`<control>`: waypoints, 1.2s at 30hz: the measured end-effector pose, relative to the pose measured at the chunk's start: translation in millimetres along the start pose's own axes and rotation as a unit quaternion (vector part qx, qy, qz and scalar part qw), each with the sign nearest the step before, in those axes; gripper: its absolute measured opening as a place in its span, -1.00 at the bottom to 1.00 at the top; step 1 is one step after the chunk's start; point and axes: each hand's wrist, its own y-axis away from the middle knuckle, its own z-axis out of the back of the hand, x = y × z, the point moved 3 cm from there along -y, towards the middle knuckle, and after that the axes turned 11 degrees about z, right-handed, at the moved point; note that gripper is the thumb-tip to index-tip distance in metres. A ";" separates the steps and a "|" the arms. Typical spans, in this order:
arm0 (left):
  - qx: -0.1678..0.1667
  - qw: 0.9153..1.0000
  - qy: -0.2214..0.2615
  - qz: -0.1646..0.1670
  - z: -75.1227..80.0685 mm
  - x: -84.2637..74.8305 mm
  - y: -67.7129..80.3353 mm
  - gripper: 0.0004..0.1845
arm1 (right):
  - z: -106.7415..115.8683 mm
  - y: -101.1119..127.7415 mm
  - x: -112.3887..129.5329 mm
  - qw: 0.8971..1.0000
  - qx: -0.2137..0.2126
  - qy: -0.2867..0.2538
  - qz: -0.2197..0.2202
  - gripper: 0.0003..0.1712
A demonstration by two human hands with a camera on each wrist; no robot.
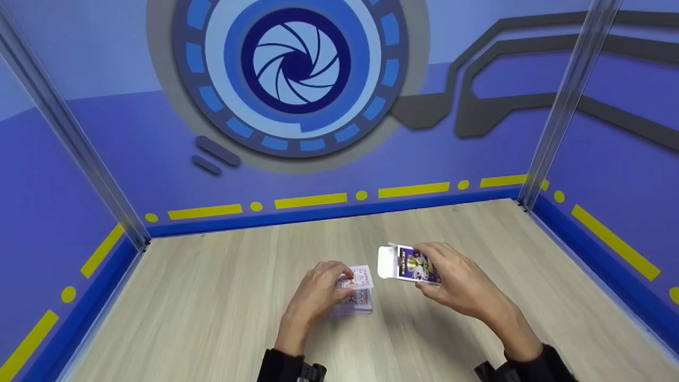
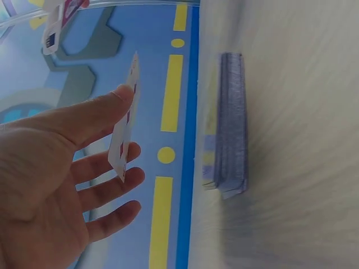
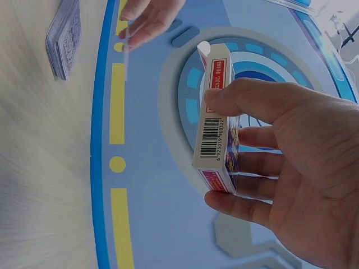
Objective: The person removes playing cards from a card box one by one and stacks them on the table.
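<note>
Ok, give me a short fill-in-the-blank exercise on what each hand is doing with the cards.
The right hand grips the card ____ with its flap open.
The left hand pinches a single ____ above the table.
The stack of cards lies on the ____, held by no hand.
Missing words: box; card; table.

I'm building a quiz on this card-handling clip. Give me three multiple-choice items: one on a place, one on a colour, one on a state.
1. Where is the stack of cards?
A. on the wooden table
B. inside the box
C. in the right hand

2. What colour are the dashes along the wall's base?
A. red
B. yellow
C. green

3. How is the card box?
A. flat on the table
B. sealed shut
C. held up with its flap open

Answers: 1 A, it lies on the table under the left hand; 2 B, the dashes are yellow; 3 C, the right hand grips it off the table, white flap out.
</note>
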 end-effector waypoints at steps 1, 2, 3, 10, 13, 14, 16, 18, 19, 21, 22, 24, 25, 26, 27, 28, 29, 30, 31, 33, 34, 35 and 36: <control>0.003 1.000 -0.004 -0.002 -2.3 0.7 0.0 -0.74 | -0.1 0.2 0.1 1.000 -0.001 0.000 0.000 -0.26; 0.005 1.000 -0.009 -0.004 -4.3 1.4 0.0 -0.74 | -0.3 0.3 0.2 1.000 -0.002 0.001 0.001 -0.27; 0.006 1.000 -0.015 -0.007 -6.0 2.0 -0.1 -0.75 | -0.3 0.4 0.3 1.000 -0.004 0.002 0.001 -0.27; 0.016 1.000 -0.027 -0.001 -14.1 5.0 -0.8 -0.75 | 0.5 0.6 0.8 1.000 -0.011 0.004 0.004 -0.26; 0.024 0.999 -0.027 0.006 -17.8 6.3 -0.4 -0.74 | 0.7 0.3 0.7 1.000 -0.009 0.003 0.007 -0.26; 0.025 0.999 -0.027 0.006 -19.1 6.7 -0.1 -0.74 | 0.8 0.4 0.5 1.000 -0.008 0.004 0.007 -0.26; 0.029 0.999 -0.028 0.010 -21.9 7.6 0.3 -0.73 | 0.8 0.5 0.5 1.000 -0.005 0.005 0.009 -0.26; 0.035 0.999 -0.025 0.017 -24.3 8.4 1.0 -0.73 | 0.7 0.5 0.5 1.000 -0.004 0.005 0.010 -0.26; 0.039 0.999 -0.021 0.023 -25.3 8.7 1.4 -0.72 | 0.8 0.5 0.6 1.000 -0.004 0.006 0.010 -0.26; 0.050 0.998 -0.017 0.037 -27.3 9.4 1.9 -0.71 | 0.9 0.5 0.6 1.000 -0.003 0.005 0.010 -0.26; 0.055 0.997 -0.015 0.044 -28.1 9.9 2.2 -0.71 | 0.8 0.4 0.8 1.000 -0.003 0.004 0.010 -0.26; 0.065 0.996 -0.011 0.056 -29.9 10.8 2.7 -0.70 | 0.8 0.5 0.9 1.000 -0.002 0.004 0.008 -0.26; 0.070 0.996 -0.010 0.061 -30.5 11.1 2.9 -0.70 | 0.9 0.5 1.0 1.000 -0.002 0.004 0.007 -0.26; 0.074 0.995 -0.009 0.064 -31.1 11.4 3.0 -0.70 | 1.0 0.6 1.0 1.000 -0.002 0.003 0.006 -0.26; 0.076 0.995 -0.008 0.065 -31.5 11.5 3.2 -0.70 | 1.0 0.7 1.1 1.000 -0.002 0.001 0.005 -0.26; 0.079 0.995 -0.008 0.066 -31.7 11.7 3.1 -0.70 | 1.2 0.8 1.2 1.000 -0.002 0.000 0.004 -0.25; 0.081 0.995 -0.007 0.066 -31.8 11.8 3.3 -0.70 | 1.4 0.8 1.2 1.000 -0.002 -0.002 0.003 -0.25; 0.082 0.994 -0.006 0.065 -31.9 11.9 3.3 -0.70 | 1.5 0.9 1.3 1.000 -0.002 -0.003 0.003 -0.25; 0.082 0.995 -0.006 0.064 -32.0 12.0 3.3 -0.70 | 1.6 0.8 1.3 1.000 -0.003 -0.003 0.003 -0.25; 0.082 0.995 -0.008 0.058 -31.8 12.0 3.5 -0.69 | 1.6 1.1 1.3 1.000 -0.003 -0.003 0.004 -0.25; 0.081 0.995 -0.010 0.055 -31.8 12.0 3.7 -0.68 | 1.6 1.3 1.3 1.000 -0.004 -0.003 0.005 -0.25; 0.081 0.995 -0.009 0.052 -32.0 12.1 4.0 -0.68 | 1.4 1.4 1.3 1.000 -0.004 -0.002 0.007 -0.25; 0.080 0.996 -0.009 0.049 -32.2 12.3 4.3 -0.68 | 1.3 1.6 1.3 1.000 -0.004 -0.003 0.008 -0.25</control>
